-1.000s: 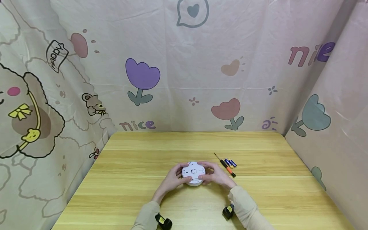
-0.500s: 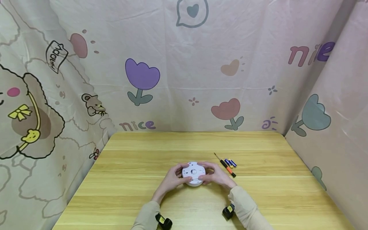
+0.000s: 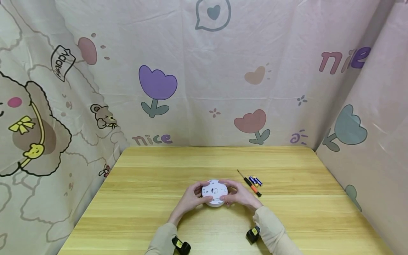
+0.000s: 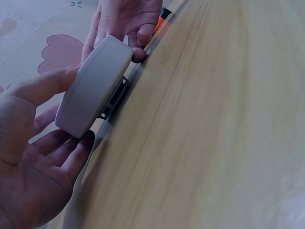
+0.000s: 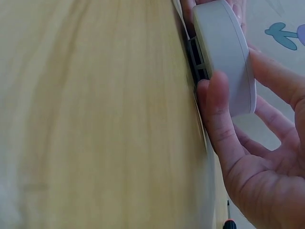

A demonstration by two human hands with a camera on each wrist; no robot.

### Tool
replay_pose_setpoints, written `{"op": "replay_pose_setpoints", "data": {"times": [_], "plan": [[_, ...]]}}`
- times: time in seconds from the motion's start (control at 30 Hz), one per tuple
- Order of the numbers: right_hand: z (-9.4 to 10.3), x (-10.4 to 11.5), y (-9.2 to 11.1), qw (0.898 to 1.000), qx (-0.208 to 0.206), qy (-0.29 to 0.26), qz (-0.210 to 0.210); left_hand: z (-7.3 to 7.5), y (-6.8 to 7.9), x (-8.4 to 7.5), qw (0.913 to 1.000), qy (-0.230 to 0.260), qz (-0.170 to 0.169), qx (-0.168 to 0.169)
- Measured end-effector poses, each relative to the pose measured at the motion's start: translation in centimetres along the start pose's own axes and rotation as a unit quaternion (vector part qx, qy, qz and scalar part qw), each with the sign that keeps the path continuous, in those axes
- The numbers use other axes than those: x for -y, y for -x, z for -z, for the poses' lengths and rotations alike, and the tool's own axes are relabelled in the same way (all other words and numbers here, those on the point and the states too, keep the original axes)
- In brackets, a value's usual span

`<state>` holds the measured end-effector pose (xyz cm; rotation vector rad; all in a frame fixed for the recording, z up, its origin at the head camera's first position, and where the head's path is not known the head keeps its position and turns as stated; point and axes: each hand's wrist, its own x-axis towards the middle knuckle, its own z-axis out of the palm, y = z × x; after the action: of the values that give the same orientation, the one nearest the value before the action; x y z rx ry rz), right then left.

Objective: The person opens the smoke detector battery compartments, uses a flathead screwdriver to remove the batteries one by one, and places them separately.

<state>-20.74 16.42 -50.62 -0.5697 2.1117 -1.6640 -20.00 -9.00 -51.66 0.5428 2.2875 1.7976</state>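
Note:
A round white smoke detector (image 3: 215,191) is held over the wooden table, its slotted back plate facing up. My left hand (image 3: 190,198) grips its left side, thumb on the near top edge and fingers round the rim. On the opposite side my right hand (image 3: 239,194) holds it the same way. In the left wrist view the smoke detector (image 4: 93,88) shows its smooth side wall, with a black vented part below it, close over the tabletop. The right wrist view has the right fingers (image 5: 221,114) under the body of the detector (image 5: 226,55), beside that black part.
A screwdriver (image 3: 250,184) with a black and orange handle lies on the table (image 3: 153,177) right of the hands. Beside it are blue-and-yellow batteries (image 3: 255,181). Patterned cloth (image 3: 204,88) hangs behind and at both sides. Black wrist cameras (image 3: 181,245) sit below the sleeves.

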Motion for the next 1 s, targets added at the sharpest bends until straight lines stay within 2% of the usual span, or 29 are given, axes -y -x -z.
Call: {"op": "replay_pose_setpoints", "data": {"times": [1.0], "plan": [[-0.14, -0.45, -0.04, 0.999, -0.016, -0.015, 0.026, 0.18, -0.08, -0.07, 0.9999, 0.000, -0.005, 0.013]]}}
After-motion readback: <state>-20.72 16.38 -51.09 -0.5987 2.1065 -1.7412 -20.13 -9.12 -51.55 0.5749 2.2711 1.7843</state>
